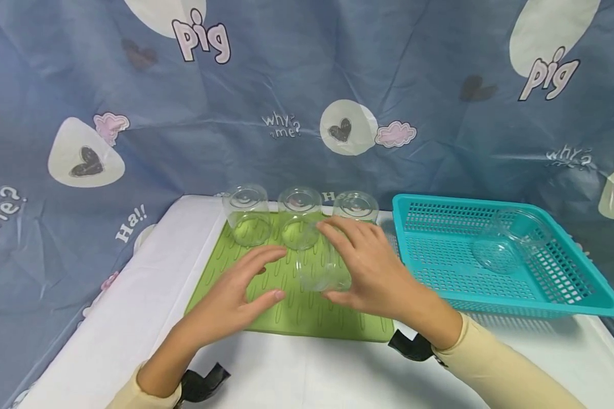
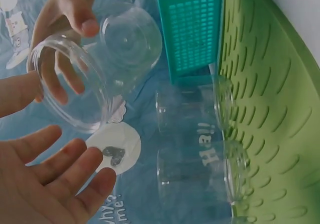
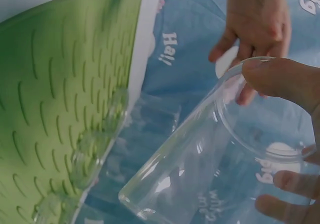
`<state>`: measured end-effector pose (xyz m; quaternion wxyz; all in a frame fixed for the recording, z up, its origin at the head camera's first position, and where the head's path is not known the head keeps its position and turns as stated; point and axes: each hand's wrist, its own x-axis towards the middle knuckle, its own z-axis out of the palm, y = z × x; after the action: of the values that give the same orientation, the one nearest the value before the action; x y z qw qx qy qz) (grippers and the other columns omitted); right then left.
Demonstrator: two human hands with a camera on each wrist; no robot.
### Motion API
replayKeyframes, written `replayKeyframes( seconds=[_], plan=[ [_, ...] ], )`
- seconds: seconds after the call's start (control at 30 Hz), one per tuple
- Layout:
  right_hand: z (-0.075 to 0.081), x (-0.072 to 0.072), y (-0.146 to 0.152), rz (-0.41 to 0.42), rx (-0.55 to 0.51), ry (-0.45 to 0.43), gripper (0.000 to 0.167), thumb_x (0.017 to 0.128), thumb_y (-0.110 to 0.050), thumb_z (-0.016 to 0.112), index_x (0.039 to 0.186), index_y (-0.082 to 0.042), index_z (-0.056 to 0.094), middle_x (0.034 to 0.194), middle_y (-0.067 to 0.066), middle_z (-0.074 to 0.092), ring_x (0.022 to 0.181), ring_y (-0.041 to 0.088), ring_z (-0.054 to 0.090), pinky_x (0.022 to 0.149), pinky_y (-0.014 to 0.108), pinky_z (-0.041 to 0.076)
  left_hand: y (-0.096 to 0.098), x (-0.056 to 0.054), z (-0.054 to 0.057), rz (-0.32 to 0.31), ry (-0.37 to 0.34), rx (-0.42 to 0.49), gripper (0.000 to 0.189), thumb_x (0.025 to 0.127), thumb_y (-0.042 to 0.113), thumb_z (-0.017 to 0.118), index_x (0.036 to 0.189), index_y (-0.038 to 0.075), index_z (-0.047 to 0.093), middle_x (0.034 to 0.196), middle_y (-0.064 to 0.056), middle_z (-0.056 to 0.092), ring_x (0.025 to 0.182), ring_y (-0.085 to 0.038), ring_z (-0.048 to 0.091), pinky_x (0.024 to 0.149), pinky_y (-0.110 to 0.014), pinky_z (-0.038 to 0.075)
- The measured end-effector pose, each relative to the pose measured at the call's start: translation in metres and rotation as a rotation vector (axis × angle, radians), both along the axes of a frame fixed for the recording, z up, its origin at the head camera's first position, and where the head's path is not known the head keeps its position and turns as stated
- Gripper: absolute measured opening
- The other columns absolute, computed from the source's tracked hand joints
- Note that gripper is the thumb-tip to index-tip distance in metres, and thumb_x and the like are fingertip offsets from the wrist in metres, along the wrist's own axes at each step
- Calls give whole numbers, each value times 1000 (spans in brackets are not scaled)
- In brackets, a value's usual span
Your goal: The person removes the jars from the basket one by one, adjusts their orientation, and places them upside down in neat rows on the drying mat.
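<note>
My right hand (image 1: 376, 267) grips a clear plastic cup (image 3: 175, 169) near its rim, above a green ridged mat (image 1: 286, 324). The cup is tilted, and in the left wrist view its open rim faces my left hand (image 2: 55, 184). In the head view, the left hand (image 1: 230, 301) is left of the cup, fingers and thumb spread with a gap before it. Behind the hands, three more clear cups stand upside down in a row on the mat: a left cup (image 1: 247, 201), a middle cup (image 1: 299, 201) and a right cup (image 1: 356, 204), partly hidden by my right hand.
At the right stands a turquoise mesh basket (image 1: 588, 307) with clear cupware (image 1: 498, 255) lying in it; the exact count is hard to tell. A white cloth (image 1: 297, 375) covers the table. Behind hangs a blue printed curtain (image 1: 266, 74).
</note>
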<state>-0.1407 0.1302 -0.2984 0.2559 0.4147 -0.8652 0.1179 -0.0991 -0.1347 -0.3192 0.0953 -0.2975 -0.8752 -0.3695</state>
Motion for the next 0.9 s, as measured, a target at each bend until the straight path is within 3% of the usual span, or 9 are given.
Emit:
replayKeyframes(
  seconds=[0.2, 0.43, 0.63, 0.77, 0.9],
  plan=[
    [-9, 2, -13, -21, 45, 14, 106, 59, -53, 91, 142, -7, 43, 143, 10, 53, 128, 29, 53, 104, 53, 46, 11, -3, -2, 8, -98, 47, 80, 88, 25, 76, 154, 17, 32, 156, -5, 38, 141, -26, 44, 107, -48, 50],
    [-15, 3, -21, -16, 82, 131, 103, 60, -59, 88, 140, -10, 45, 142, 9, 54, 124, 29, 54, 101, 49, 47, 21, -6, -4, 30, -198, 54, 105, 80, 32, 83, 159, 24, 14, 163, -5, 23, 144, -27, 36, 110, -51, 46],
    [-19, 3, -24, -1, 101, 150, 104, 60, -59, 88, 141, -11, 43, 142, 9, 53, 125, 29, 53, 100, 50, 47, 22, -8, -9, 37, -246, 49, 108, 80, 32, 84, 160, 22, 12, 164, -7, 20, 148, -31, 31, 113, -55, 43],
    [-22, 4, -25, 10, 110, 128, 106, 61, -60, 87, 144, -12, 42, 144, 9, 52, 128, 29, 52, 102, 51, 47, 23, -11, -12, 18, -294, 120, 109, 78, 25, 85, 159, 21, 13, 161, -9, 23, 147, -31, 33, 113, -46, 46],
    [-26, 5, -23, 22, 117, 93, 106, 64, -62, 84, 145, -12, 40, 145, 9, 51, 129, 27, 52, 104, 51, 47, 22, -12, -16, 12, -287, 151, 106, 75, 24, 87, 157, 24, 21, 156, -8, 31, 140, -29, 40, 108, -41, 52]
  ],
)
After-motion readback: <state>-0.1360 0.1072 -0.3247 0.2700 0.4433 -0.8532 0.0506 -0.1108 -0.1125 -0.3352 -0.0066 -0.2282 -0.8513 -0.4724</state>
